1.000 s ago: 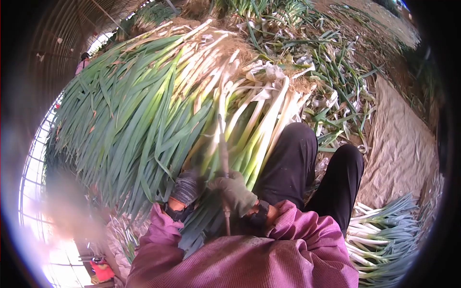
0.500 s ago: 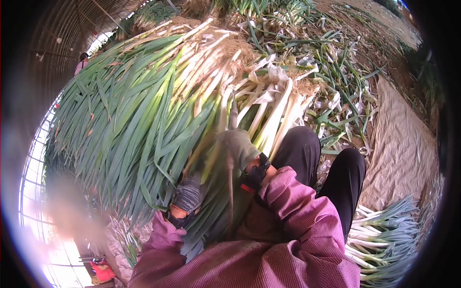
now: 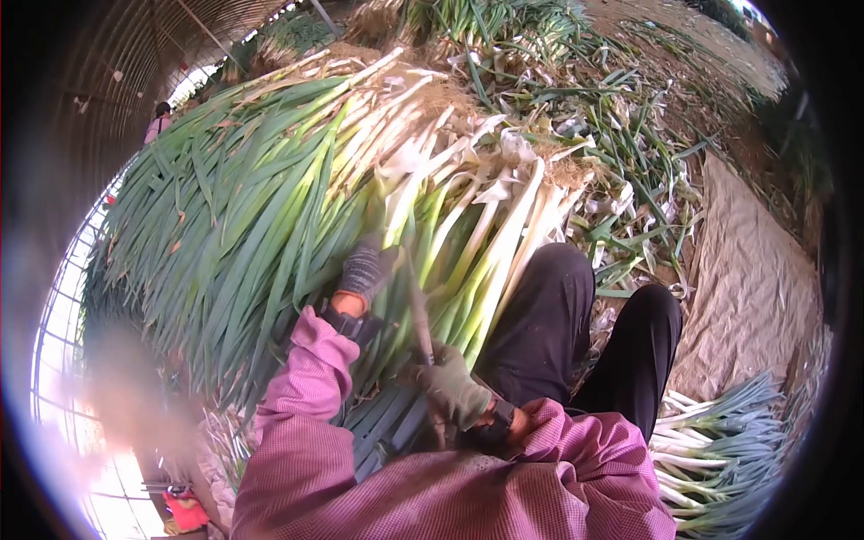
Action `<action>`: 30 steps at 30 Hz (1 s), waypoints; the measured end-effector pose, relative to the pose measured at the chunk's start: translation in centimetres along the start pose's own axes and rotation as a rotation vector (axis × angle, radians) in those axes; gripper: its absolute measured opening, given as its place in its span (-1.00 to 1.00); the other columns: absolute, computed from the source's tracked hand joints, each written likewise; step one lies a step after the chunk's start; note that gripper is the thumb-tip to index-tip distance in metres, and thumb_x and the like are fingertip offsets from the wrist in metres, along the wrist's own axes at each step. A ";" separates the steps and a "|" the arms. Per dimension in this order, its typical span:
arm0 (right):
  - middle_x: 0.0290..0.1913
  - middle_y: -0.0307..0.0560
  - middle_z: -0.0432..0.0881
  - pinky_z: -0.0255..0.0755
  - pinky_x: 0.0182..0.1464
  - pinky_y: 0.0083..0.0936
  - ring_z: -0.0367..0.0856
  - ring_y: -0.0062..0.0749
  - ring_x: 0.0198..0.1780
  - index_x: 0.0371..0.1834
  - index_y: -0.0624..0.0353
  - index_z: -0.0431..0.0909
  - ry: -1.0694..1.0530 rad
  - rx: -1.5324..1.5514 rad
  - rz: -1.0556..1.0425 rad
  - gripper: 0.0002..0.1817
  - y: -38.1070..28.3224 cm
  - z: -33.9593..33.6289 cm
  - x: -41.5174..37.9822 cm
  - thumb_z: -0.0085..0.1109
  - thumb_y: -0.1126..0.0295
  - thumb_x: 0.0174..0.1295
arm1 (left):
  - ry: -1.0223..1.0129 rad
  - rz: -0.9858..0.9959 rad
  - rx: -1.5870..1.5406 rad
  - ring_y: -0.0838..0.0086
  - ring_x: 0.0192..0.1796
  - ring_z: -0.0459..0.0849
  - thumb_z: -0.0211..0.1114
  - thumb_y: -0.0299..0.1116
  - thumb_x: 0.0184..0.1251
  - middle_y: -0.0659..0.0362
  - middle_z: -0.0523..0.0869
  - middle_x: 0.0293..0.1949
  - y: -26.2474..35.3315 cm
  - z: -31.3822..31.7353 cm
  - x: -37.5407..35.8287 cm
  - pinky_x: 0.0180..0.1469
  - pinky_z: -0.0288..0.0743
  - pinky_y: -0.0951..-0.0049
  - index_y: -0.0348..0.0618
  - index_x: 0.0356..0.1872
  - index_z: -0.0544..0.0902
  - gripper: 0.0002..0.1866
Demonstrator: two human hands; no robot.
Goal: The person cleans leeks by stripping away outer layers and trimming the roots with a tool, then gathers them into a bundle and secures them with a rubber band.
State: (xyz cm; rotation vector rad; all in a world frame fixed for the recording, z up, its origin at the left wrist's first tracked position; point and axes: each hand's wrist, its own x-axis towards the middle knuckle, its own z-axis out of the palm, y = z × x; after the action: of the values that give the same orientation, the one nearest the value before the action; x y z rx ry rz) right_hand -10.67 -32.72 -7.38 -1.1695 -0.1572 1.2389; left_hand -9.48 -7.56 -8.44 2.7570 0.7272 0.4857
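Observation:
My left hand (image 3: 367,270), in a grey knit glove, is closed at the green part of a green onion (image 3: 402,193), whose pale end points up and away from me; motion blurs the fingertips. Lower and to the right, my right hand (image 3: 454,389), also gloved, wraps round a long thin stick-like tool (image 3: 418,310). The tool slants upward past the left hand, and its exact kind does not show. Several loose green onions (image 3: 495,265) lie beside my knee, white ends away from me. Left of my hands spreads a large pile of green onions (image 3: 243,198).
Stripped leaves and peelings (image 3: 630,153) litter the ground at the right. A brown cloth sheet (image 3: 747,279) lies farther right, with a stack of green onions (image 3: 711,454) below it. Another person (image 3: 157,124) is in the far left background. A red item (image 3: 186,510) sits lower left.
My left hand has moved up to the pale stalks, and a green onion now stands out above it. My right hand has drawn down towards my lap with the stick-like tool.

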 end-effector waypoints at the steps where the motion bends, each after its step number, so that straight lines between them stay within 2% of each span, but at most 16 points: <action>1: -0.25 -0.12 0.60 0.51 -0.17 -0.49 0.60 -0.39 -0.26 -0.01 0.38 0.49 0.003 -0.036 -0.005 -0.57 -0.3 -0.1 -0.1 0.31 0.60 -0.01 | 0.083 0.114 0.088 -0.09 -0.19 0.62 0.24 -0.26 0.21 -0.17 0.65 -0.26 0.4 0.4 -0.1 -0.13 0.47 0.03 -0.22 -0.07 0.58 -0.68; 4: -0.23 -0.13 0.60 0.55 -0.17 -0.50 0.62 -0.41 -0.24 -0.01 0.37 0.49 -0.001 -0.016 -0.004 -0.58 -0.5 0.2 -0.5 0.30 0.62 0.00 | -0.111 -0.107 0.327 -0.03 -0.15 0.68 0.22 -0.28 0.23 -0.15 0.69 -0.20 3.6 -1.4 -1.8 -0.14 0.57 0.10 -0.18 -0.13 0.63 -0.74; 5: -0.24 -0.13 0.60 0.55 -0.17 -0.50 0.62 -0.41 -0.24 -0.02 0.37 0.49 -0.005 0.006 -0.004 -0.59 -0.7 0.2 -0.5 0.31 0.62 0.00 | 0.043 0.017 0.415 0.03 -0.29 0.71 0.26 -0.25 0.20 -0.07 0.71 -0.33 2.2 0.2 -2.9 -0.28 0.57 0.10 -0.16 -0.23 0.60 -0.78; 8: -0.29 -0.14 0.61 0.55 -0.19 -0.53 0.62 -0.43 -0.27 -0.05 0.36 0.49 -0.025 0.135 0.040 -0.61 -1.3 -0.5 0.0 0.30 0.63 0.00 | 0.040 0.213 0.319 0.01 -0.33 0.71 0.25 -0.27 0.21 -0.10 0.70 -0.39 4.4 -2.0 -7.0 -0.31 0.57 0.08 -0.14 -0.26 0.57 -0.81; 9: -0.33 -0.14 0.62 0.53 -0.23 -0.54 0.61 -0.44 -0.31 -0.10 0.34 0.51 0.004 0.163 0.024 -0.66 -1.3 -0.6 0.1 0.29 0.63 0.00 | 0.067 0.157 0.314 0.00 -0.36 0.69 0.27 -0.25 0.20 -0.11 0.68 -0.44 4.1 -1.5 -7.9 -0.34 0.54 0.07 -0.12 -0.28 0.55 -0.81; 12: -0.41 -0.13 0.60 0.47 -0.32 -0.49 0.57 -0.41 -0.40 -0.19 0.30 0.55 0.037 0.088 -0.043 -0.68 -0.7 -1.1 0.9 0.33 0.61 -0.07 | -0.026 -0.015 0.273 -0.02 -0.40 0.66 0.27 -0.21 0.21 -0.09 0.64 -0.49 3.8 -1.8 -11.0 -0.36 0.50 0.03 -0.11 -0.27 0.55 -0.78; 15: -0.44 -0.14 0.59 0.45 -0.39 -0.49 0.56 -0.43 -0.46 -0.22 0.29 0.55 -0.003 0.218 0.040 -0.72 -1.0 -0.6 2.0 0.35 0.57 -0.04 | -0.039 -0.038 0.169 -0.11 -0.37 0.61 0.32 -0.17 0.19 -0.14 0.62 -0.48 3.0 -2.3 -13.3 -0.34 0.45 0.00 -0.19 -0.23 0.57 -0.70; 18: -0.50 -0.16 0.56 0.39 -0.54 -0.49 0.52 -0.44 -0.56 -0.23 0.28 0.55 0.007 0.231 0.080 -0.74 -2.1 -0.2 2.1 0.35 0.53 -0.01 | -0.061 -0.088 0.120 -0.14 -0.33 0.61 0.34 -0.23 0.18 -0.19 0.61 -0.45 3.3 -3.4 -14.2 -0.31 0.44 0.02 -0.24 -0.24 0.57 -0.71; 19: -0.55 -0.15 0.52 0.31 -0.70 -0.46 0.44 -0.44 -0.71 -0.22 0.29 0.53 0.001 0.158 0.129 -0.74 -2.6 -0.3 2.1 0.34 0.51 0.01 | -0.074 -0.108 0.116 -0.14 -0.32 0.61 0.34 -0.25 0.18 -0.20 0.61 -0.44 3.7 -3.6 -14.2 -0.32 0.44 0.02 -0.25 -0.25 0.57 -0.73; 22: -0.57 -0.15 0.49 0.20 -0.85 -0.42 0.34 -0.42 -0.84 -0.23 0.29 0.50 0.053 0.217 0.091 -0.73 -1.5 0.2 3.0 0.34 0.50 0.01 | 0.020 -0.006 0.090 -0.13 -0.45 0.61 0.28 -0.24 0.25 -0.15 0.62 -0.52 3.6 -3.5 -14.7 -0.42 0.44 -0.01 -0.16 -0.25 0.56 -0.78; 25: -0.58 -0.12 0.50 0.19 -0.90 -0.41 0.33 -0.39 -0.88 -0.22 0.29 0.46 0.027 0.270 0.068 -0.71 -0.5 0.4 3.5 0.33 0.49 0.02 | 0.037 0.004 0.051 -0.11 -0.50 0.60 0.29 -0.26 0.25 -0.12 0.59 -0.59 4.2 -4.3 -15.0 -0.44 0.43 -0.02 -0.18 -0.22 0.57 -0.78; 27: -0.57 -0.11 0.51 0.20 -0.91 -0.40 0.33 -0.39 -0.88 -0.20 0.30 0.45 0.032 0.237 0.131 -0.72 -1.2 0.1 3.3 0.31 0.51 0.04 | -0.017 -0.093 0.121 -0.12 -0.45 0.60 0.28 -0.34 0.20 -0.19 0.60 -0.51 5.5 -5.6 -15.6 -0.41 0.42 0.01 -0.25 -0.20 0.57 -0.78; 28: -0.57 -0.10 0.51 0.20 -0.91 -0.40 0.33 -0.39 -0.89 -0.19 0.30 0.45 0.028 0.206 0.182 -0.72 -3.5 0.1 2.1 0.29 0.52 0.05 | -0.042 -0.141 0.159 -0.13 -0.43 0.61 0.28 -0.39 0.18 -0.23 0.60 -0.47 5.9 -6.0 -15.9 -0.40 0.42 0.02 -0.28 -0.18 0.57 -0.77; 29: -0.57 -0.09 0.51 0.20 -0.91 -0.40 0.33 -0.38 -0.89 -0.18 0.31 0.45 0.022 0.175 0.234 -0.72 -4.7 0.1 1.5 0.28 0.53 0.05 | 0.014 -0.061 0.206 -0.12 -0.45 0.61 0.28 -0.38 0.18 -0.22 0.60 -0.47 5.4 -5.9 -16.4 -0.42 0.41 0.02 -0.28 -0.18 0.58 -0.76; 30: -0.57 -0.09 0.51 0.21 -0.91 -0.39 0.33 -0.38 -0.89 -0.16 0.32 0.45 0.022 0.186 0.194 -0.72 -4.3 0.2 1.8 0.27 0.53 0.06 | 0.072 0.016 0.254 -0.10 -0.47 0.60 0.29 -0.37 0.18 -0.22 0.60 -0.48 4.9 -5.9 -17.0 -0.43 0.41 0.02 -0.27 -0.17 0.58 -0.76</action>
State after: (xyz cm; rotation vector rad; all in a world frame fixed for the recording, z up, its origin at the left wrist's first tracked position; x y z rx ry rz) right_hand -7.35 -30.60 -4.92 -1.0541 0.0887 1.3787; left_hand -23.51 -19.50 -5.78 2.9959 0.8371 0.5310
